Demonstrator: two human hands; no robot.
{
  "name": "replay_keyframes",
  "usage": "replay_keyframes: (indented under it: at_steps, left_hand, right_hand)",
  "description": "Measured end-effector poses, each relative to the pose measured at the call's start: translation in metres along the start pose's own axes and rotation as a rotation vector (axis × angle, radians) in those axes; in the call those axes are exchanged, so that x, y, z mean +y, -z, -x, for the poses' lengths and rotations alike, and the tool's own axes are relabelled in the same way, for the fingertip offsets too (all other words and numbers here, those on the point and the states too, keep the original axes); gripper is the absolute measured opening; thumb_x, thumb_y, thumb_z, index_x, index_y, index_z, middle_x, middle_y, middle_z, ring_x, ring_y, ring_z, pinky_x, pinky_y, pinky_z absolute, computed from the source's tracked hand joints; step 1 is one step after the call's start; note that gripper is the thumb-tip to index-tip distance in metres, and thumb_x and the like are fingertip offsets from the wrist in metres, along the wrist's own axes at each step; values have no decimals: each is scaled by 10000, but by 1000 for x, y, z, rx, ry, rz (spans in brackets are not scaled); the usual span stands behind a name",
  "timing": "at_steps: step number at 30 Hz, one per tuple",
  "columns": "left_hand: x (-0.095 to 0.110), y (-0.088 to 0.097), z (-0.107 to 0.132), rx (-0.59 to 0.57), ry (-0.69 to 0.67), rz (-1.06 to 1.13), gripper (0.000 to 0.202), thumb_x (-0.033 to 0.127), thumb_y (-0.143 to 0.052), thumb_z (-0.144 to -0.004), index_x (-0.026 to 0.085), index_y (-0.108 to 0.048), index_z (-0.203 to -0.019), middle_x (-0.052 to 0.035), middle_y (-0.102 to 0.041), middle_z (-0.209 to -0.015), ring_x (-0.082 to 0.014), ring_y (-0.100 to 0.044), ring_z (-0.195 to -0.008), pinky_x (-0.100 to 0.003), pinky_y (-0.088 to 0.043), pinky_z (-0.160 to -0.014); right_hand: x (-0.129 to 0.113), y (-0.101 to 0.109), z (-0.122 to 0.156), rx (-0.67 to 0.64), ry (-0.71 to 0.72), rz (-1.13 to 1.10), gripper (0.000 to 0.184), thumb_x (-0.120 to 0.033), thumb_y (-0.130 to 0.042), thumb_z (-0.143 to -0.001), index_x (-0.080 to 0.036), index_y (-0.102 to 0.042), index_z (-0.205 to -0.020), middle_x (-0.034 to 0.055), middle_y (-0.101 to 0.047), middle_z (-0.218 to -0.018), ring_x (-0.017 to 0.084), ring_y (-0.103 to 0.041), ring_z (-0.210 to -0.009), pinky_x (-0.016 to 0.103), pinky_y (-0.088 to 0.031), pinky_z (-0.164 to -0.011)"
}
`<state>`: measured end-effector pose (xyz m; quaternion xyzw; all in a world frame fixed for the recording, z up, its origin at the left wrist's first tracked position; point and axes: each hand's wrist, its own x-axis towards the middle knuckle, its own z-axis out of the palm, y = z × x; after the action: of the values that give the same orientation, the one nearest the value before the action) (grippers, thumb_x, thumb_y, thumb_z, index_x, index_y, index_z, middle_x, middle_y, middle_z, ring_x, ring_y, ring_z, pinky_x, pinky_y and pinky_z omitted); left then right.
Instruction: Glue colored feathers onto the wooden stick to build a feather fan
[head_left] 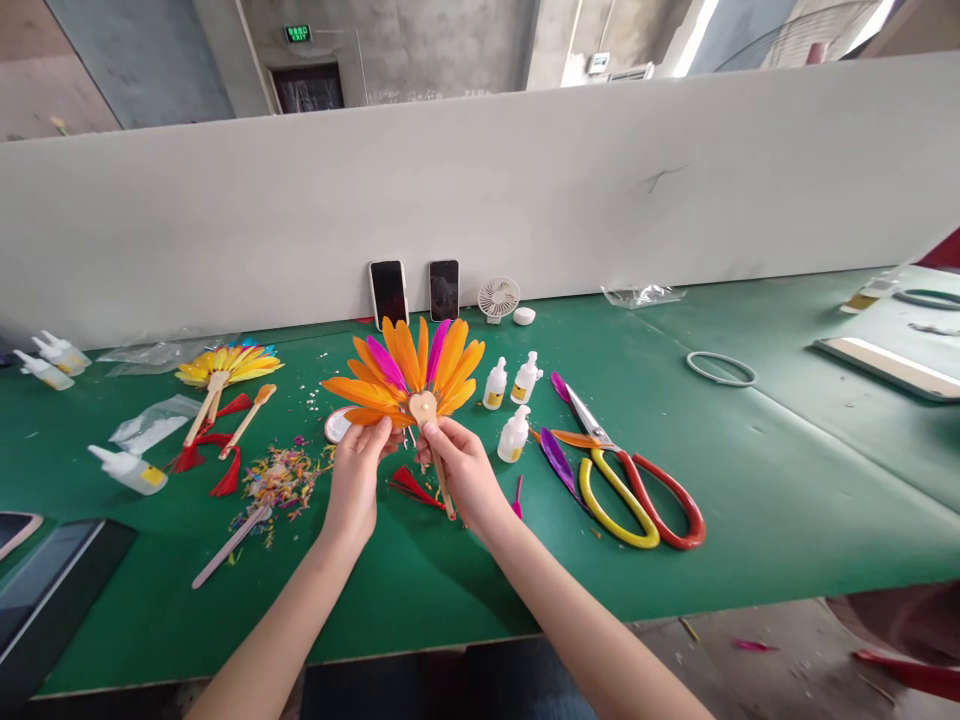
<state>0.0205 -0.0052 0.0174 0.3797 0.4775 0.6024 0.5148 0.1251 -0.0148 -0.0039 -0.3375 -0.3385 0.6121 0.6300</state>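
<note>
Above the green table I hold up a feather fan [406, 360] of orange feathers with two magenta ones, spread from a wooden heart-shaped piece and handle. My right hand [463, 465] grips the handle just below the heart. My left hand [361, 462] pinches the lowest orange feathers at the fan's left side. A red tassel [414, 487] hangs by the handle. Just right of the fan stand small white glue bottles [514, 434]. Farther right lie large scissors [616, 468] with one yellow and one red handle, beside a purple feather [559, 462].
At left lie a yellow feather fan [229, 368], a glue bottle [127, 470], a pile of feather scraps [281, 482] and a flat stick [229, 549]. Two phones [444, 290] and a small electric fan [499, 298] stand against the white partition [300, 220]. A grey ring [721, 369] lies at right.
</note>
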Motion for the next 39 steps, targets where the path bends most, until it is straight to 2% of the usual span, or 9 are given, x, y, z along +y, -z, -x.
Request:
replay_keyframes:
  at_steps: [7,12,23,32,39]
  left_hand:
    - [0,-2,3,-67,6,82,308,370,-739,-572,170,-585,-748,-12,-664,-685,-171,-644,-683,-320,-473,-705]
    - [-1,-2,3,-116,13,77,333,358,-741,-580,168,-596,-812,-38,-689,-821,-190,-655,-769,-326,-472,-738]
    - [-5,-8,4,-33,9,80,315,341,-750,-534,159,-603,-745,-33,-691,-774,-195,-640,-788,-306,-462,-696]
    - [-8,-11,5,-66,25,98,271,319,-728,-565,150,-608,-739,-40,-686,-748,-223,-646,-795,-355,-481,-734]
    - [-10,-13,7,-123,12,88,319,318,-740,-583,161,-622,-835,-71,-698,-897,-255,-631,-932,-371,-476,-803]
  right_hand:
    - [2,-1,0,13,19,14,291,-474,-693,-637,-206,-596,-579,-35,-530,-575,89,-462,-534,240,-362,-551]
    - [3,1,-1,8,55,24,284,-459,-679,-666,-207,-584,-576,-42,-513,-568,84,-455,-533,234,-369,-562]
    - [10,3,-3,20,70,42,304,-477,-697,-637,-197,-577,-622,-54,-548,-581,78,-483,-530,226,-370,-551]
    - [11,2,-3,18,73,-20,289,-457,-716,-623,-198,-594,-655,-58,-562,-588,73,-487,-531,223,-394,-562]
    - [11,2,-3,25,91,1,287,-459,-707,-633,-194,-600,-653,-50,-567,-590,80,-499,-544,227,-396,-561]
